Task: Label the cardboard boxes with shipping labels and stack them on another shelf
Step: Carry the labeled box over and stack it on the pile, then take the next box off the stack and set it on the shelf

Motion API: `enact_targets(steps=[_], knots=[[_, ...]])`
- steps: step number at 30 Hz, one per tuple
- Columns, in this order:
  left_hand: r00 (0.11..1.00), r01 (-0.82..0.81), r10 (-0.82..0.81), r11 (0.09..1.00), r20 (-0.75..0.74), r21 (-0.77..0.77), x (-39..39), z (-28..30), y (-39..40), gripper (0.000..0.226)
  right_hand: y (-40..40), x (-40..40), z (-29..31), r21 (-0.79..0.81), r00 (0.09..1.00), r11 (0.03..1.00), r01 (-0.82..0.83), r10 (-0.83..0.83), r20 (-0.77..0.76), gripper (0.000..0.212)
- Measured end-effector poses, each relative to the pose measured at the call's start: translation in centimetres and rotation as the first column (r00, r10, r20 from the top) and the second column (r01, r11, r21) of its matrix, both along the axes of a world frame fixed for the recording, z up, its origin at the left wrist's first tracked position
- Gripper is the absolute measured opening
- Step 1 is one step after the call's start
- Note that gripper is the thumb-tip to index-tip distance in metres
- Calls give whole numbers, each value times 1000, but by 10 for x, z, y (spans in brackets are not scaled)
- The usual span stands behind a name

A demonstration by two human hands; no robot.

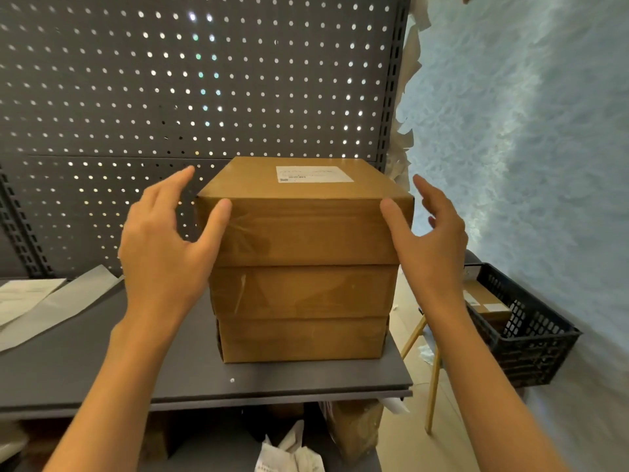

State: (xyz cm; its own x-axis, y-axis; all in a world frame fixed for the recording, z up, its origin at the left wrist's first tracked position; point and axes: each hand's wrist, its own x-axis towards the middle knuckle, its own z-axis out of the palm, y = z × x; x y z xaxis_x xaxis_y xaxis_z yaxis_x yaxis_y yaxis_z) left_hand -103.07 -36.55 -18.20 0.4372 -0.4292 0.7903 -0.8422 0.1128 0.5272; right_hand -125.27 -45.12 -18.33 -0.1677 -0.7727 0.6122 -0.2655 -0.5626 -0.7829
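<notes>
Stacking step: we flank the labelled brown cardboard top box [303, 212] on the dark grey metal shelf [102, 369]; left hand [163, 253] and right hand [429, 240] fingers apart, gripping nothing. Next, probably another box.

The label [313, 174] on the top box [303, 212] is too small and blurred to read. The papers [20, 298] on the shelf [102, 362] run off the left edge. The box in the crate [531, 338] is partly hidden by its wall and the right forearm. Below the shelf, crumpled paper [289, 451] is cut off by the bottom edge
</notes>
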Motion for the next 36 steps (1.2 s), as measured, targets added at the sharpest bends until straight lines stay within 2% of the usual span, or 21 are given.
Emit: enact_targets(steps=[6,10,17,27,33,36], knots=[[954,-188,188,982,232,-19,-10,-27,34,33,32,0,-31,-243,969,967,75,-128,-211,36],[908,-282,232,954,349,99,-10,-54,66,29,53,8,-58,-296,906,954,47,-165,-389,25],[857,-426,287,863,427,273,9,-88,132,26,88,45,-98,-307,795,946,-101,-109,-596,22],[745,-648,486,691,457,321,87,-87,235,31,149,159,-100,-364,756,876,-316,1,-655,24],[672,-732,578,613,463,297,165,-95,306,17,201,260,-100,-377,747,831,-409,68,-661,29],[649,-755,610,587,454,291,212,-97,344,22,235,320,-102,-365,741,818,-444,106,-663,29]])
